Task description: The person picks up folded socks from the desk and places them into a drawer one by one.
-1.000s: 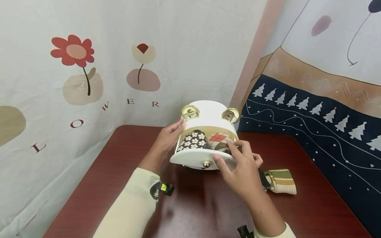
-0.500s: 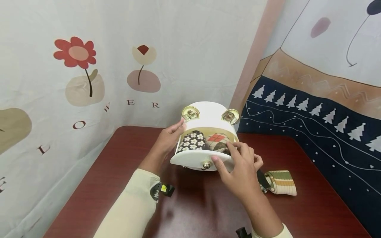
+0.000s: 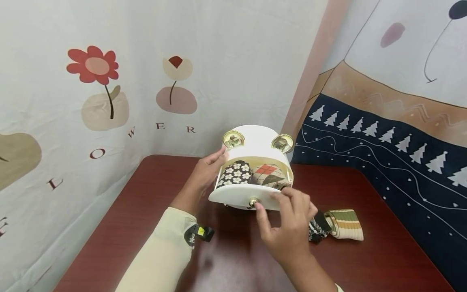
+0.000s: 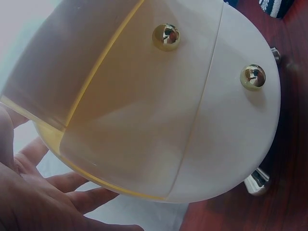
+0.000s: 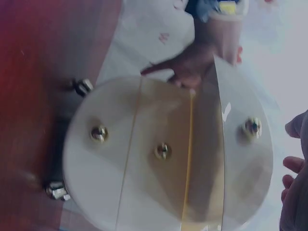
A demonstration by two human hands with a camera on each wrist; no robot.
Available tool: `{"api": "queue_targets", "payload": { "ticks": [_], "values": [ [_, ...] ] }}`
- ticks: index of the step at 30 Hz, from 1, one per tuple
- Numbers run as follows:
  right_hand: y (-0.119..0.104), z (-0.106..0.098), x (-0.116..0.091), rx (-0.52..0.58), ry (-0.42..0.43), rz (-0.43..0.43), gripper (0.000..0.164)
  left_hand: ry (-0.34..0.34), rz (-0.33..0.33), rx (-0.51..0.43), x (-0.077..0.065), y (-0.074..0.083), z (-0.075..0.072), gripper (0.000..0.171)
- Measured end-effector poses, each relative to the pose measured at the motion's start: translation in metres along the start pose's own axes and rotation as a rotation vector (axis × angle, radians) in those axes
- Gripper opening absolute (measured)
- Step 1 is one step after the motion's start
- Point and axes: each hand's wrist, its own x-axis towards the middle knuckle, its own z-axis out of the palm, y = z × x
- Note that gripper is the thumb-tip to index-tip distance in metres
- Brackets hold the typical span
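Observation:
A white round chest of drawers [image 3: 257, 136] with gold knobs and two gold ear-like discs stands on the table. Its top drawer [image 3: 233, 194] is pulled out. Inside lie a rolled black sock with white flowers [image 3: 235, 173] and a rolled argyle sock [image 3: 270, 175]. My left hand [image 3: 207, 172] rests against the chest's left side; in the left wrist view its fingers [image 4: 91, 198] lie spread along the rim. In front of the drawer is my right hand [image 3: 290, 227], fingers loosely bent and holding nothing, apart from the drawer front in the right wrist view.
On the red-brown table [image 3: 233, 259], right of my right hand, lie a folded striped sock [image 3: 344, 225] and a black-and-white patterned sock [image 3: 318, 228], partly hidden by that hand. Printed cloth [image 3: 233, 61] hangs behind the table and along its right side.
My right hand has come away from the argyle sock, moving down and toward me in front of the drawer. More of the black-and-white sock shows. The left hand stays in place.

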Motion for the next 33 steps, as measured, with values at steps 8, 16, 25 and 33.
{"api": "queue_targets", "payload": {
  "ticks": [8,16,25,33],
  "values": [
    [-0.009,0.013,-0.017,-0.068,-0.081,-0.006,0.033,0.009,-0.001,0.009,0.001,-0.001,0.0,0.056],
    [-0.006,0.019,-0.021,-0.062,-0.108,0.068,0.021,0.006,-0.01,0.014,0.0,0.0,0.0,0.055],
    [0.001,0.027,-0.011,-0.076,-0.081,0.061,0.023,0.005,-0.043,0.051,0.0,0.003,-0.001,0.055],
    [0.007,0.037,-0.003,-0.088,-0.091,0.118,0.019,0.005,-0.056,0.042,0.001,0.002,-0.001,0.055]
  ]
}}
